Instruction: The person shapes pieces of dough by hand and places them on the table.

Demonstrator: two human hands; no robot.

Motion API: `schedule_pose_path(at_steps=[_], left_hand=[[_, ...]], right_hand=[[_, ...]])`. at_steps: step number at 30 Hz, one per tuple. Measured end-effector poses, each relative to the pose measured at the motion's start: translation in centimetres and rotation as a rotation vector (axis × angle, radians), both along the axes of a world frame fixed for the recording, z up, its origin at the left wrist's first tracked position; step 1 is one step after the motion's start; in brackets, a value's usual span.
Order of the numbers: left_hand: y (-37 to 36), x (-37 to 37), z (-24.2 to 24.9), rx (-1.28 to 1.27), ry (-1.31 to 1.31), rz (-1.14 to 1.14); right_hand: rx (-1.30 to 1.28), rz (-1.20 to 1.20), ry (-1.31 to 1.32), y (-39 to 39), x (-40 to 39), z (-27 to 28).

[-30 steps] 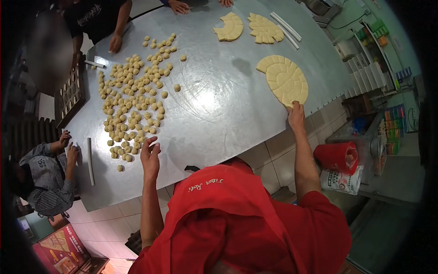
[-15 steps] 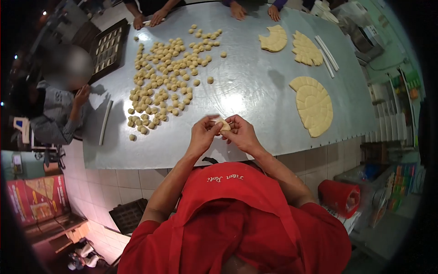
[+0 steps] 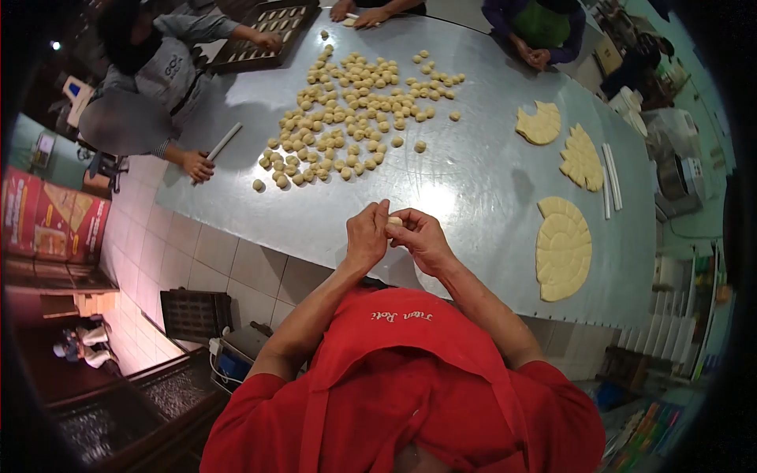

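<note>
My left hand (image 3: 367, 236) and my right hand (image 3: 423, 241) meet above the near edge of the metal table (image 3: 465, 229). Between them is a small pale piece of dough (image 3: 394, 223), mostly hidden by my fingers. The fingers of both hands are closed around it. Beyond my hands lie many round dough balls (image 3: 347, 110), spread loosely over the table; a single dough ball (image 3: 420, 147) sits apart on their right side.
Scored dough slabs (image 3: 563, 251) and white rods (image 3: 612, 177) lie to the right. At the left a co-worker's hand (image 3: 197, 166) touches a white rod (image 3: 226, 142). Another hand (image 3: 268, 41) reaches over a dark tray (image 3: 256, 55) of shaped dough. Other people's hands work at the far edge.
My view has turned, so the table appears rotated. My left fingers have closed further over the dough, hiding more of it. Co-workers' hands at the left now reach the tray and rod.
</note>
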State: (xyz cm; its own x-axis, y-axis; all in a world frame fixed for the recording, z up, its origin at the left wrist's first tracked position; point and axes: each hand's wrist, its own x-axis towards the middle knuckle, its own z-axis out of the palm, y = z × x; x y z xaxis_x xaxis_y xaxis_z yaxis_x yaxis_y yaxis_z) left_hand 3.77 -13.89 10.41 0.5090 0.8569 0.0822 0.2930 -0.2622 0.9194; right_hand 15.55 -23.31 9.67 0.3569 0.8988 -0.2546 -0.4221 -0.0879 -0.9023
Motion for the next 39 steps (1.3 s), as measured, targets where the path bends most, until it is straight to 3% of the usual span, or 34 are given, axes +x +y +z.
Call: schedule_pose_path(at_steps=[2,4,5,7,8,9,11,12,13,14,15,19,21,26,29,31,35,37,38,39], left_hand=[[-0.1,-0.5,-0.4,-0.071,-0.013,-0.008],[1.5,-1.4,-3.8,0.179,0.212,0.024],[2.3,-2.4,-6.1,0.174,0.21,0.04],[5.2,-5.3,-9.8,0.348,0.328,0.222],[6.0,-7.8,-10.2,0.325,0.479,0.188],[7.2,-9.8,-10.3,0.308,0.624,0.15],[8.0,-13.4,-9.4,0.345,0.666,0.151],[7.6,-14.7,-9.3,0.38,0.714,0.16],[6.5,-15.3,-9.8,0.373,0.719,0.164],[5.1,-15.5,-10.7,0.581,0.703,0.091],[4.4,-14.8,-11.2,0.793,0.676,0.016],[3.3,-7.0,-8.3,0.555,0.287,-0.418],[6.4,-4.7,-10.3,0.587,0.253,-0.38],[13.7,-8.4,-9.6,0.642,0.305,-0.199],[12.5,-13.6,-9.8,0.653,0.367,-0.1],[10.0,-15.8,-9.4,0.577,0.303,-0.081],[7.2,-16.3,-11.0,0.41,0.212,-0.126],[8.3,-16.5,-9.0,-0.081,0.111,-0.32],[10.0,-16.4,-5.3,-0.328,0.259,-0.32],[12.2,-16.8,-5.5,-0.323,0.259,-0.32]], right_hand=[[-0.025,0.07,0.125,-0.6,1.3,-0.5],[0.089,0.717,0.501,-1.0,3.5,-1.1],[0.082,0.732,0.499,-1.2,3.4,-0.4],[-0.089,0.945,-0.099,-1.5,3.3,2.2],[-0.215,0.761,-0.386,-2.3,3.4,2.1],[-0.271,0.528,-0.335,-3.1,4.0,0.8],[-0.319,0.124,-0.22,-5.7,7.1,-4.4],[-0.319,0.128,-0.223,-6.9,7.4,-5.7],[-0.284,-0.044,-0.854,-8.6,7.1,-6.8],[-0.219,-0.227,-1.479,-9.8,6.3,-7.7],[-0.216,-0.223,-1.479,-9.9,5.0,-8.6],[0.214,0.192,-1.434,-4.8,-0.5,-9.4],[0.245,0.278,-1.49,-0.4,0.2,-10.6],[0.04,-0.098,-1.675,1.8,6.1,-9.2],[-0.089,-0.112,-1.662,-1.9,4.4,-9.5],[-0.116,-0.264,-1.64,-3.3,1.1,-7.8],[-0.208,-0.264,-1.497,-2.3,-2.4,-8.4],[-0.662,0.112,-0.302,2.1,-3.7,-2.9],[-0.661,0.112,-0.301,4.1,-3.7,-2.9],[-0.641,0.291,-0.478,6.2,-3.5,-2.9]])
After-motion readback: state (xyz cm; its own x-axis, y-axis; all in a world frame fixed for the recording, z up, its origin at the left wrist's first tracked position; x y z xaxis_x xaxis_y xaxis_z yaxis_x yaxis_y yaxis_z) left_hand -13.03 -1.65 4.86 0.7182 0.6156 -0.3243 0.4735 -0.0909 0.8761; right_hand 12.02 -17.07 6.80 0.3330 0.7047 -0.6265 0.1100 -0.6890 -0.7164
